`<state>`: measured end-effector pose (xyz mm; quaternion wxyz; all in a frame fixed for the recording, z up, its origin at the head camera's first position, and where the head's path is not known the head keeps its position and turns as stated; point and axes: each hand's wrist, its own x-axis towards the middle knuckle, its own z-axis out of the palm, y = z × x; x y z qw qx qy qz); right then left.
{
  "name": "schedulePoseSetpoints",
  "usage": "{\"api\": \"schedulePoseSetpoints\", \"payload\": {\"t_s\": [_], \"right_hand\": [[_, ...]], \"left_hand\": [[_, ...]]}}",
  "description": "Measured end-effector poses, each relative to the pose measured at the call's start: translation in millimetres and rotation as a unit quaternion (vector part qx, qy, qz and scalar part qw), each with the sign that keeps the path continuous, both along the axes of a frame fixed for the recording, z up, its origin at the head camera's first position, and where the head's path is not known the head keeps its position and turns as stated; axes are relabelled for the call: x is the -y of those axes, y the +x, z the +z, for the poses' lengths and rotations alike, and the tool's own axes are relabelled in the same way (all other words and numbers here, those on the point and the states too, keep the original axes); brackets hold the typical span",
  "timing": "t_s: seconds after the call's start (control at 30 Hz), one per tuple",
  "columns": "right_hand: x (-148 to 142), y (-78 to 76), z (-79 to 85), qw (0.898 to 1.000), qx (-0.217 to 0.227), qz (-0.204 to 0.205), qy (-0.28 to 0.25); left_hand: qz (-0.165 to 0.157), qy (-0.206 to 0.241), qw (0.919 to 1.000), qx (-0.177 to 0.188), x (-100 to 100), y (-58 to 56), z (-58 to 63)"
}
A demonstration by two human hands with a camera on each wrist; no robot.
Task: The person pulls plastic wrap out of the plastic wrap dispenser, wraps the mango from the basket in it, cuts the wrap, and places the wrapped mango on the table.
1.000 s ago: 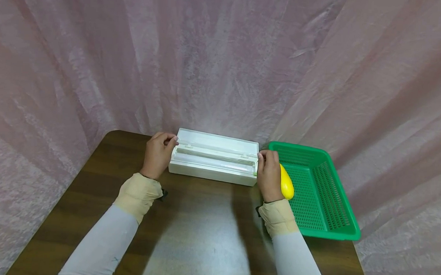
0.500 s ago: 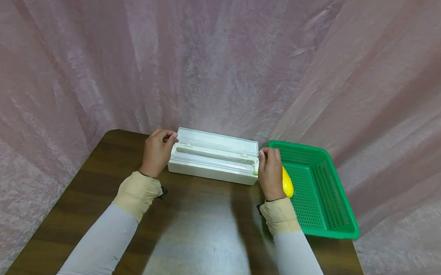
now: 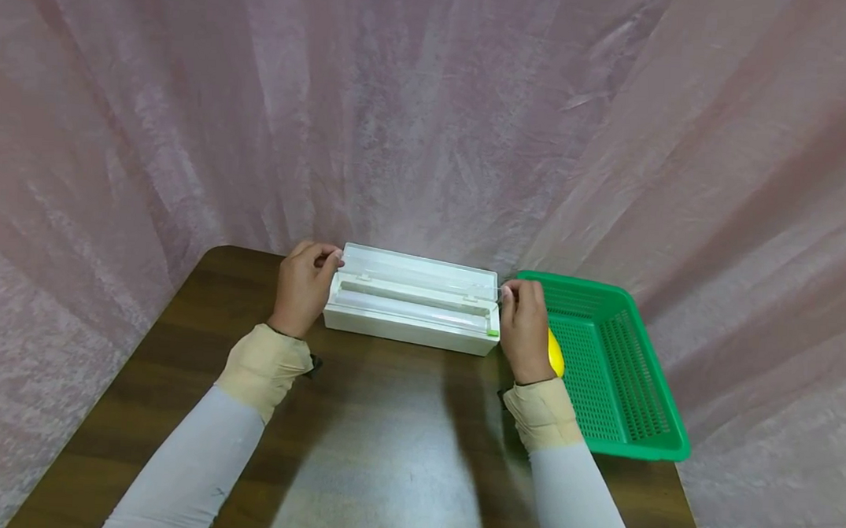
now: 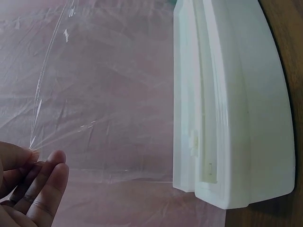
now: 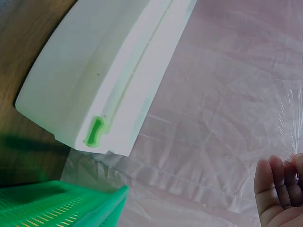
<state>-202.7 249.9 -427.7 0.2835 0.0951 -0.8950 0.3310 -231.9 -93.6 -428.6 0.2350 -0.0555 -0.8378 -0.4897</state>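
Left hand [image 3: 301, 290] and right hand [image 3: 528, 335] pinch thin, clear plastic film [image 4: 39, 102] near white oblong plastic box [image 3: 409, 332]. Uneven tension could tear it.

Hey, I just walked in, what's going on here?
Someone is holding clear plastic film by its edge, one end pinched in the left grip, the other in the right grip. The film appears to run back to a white wrap dispenser on the wooden table, its lid open and a roll inside. To the right sits a green basket, with a yellow item partly hidden behind the right grip.
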Motion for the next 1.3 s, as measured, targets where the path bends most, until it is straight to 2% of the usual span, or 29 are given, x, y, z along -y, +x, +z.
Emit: {"api": "schedulePoseSetpoints", "payload": {"t_s": [0.27,0.53,1.3], "right_hand": [[-0.1,2.2,7.6,1.0,-0.011,0.004,0.002],[-0.5,2.5,11.3,1.0,-0.03,0.004,0.004],[2.9,11.5,30.4,0.998,-0.065,0.008,-0.006]], "left_hand": [[0.0,0.0,1.0,0.0,-0.6,4.0,7.0],[-0.001,0.002,0.9998,-0.018,0.1,6.4,13.0],[0.023,-0.004,0.9988,-0.043,0.8,12.3,29.3]]}}
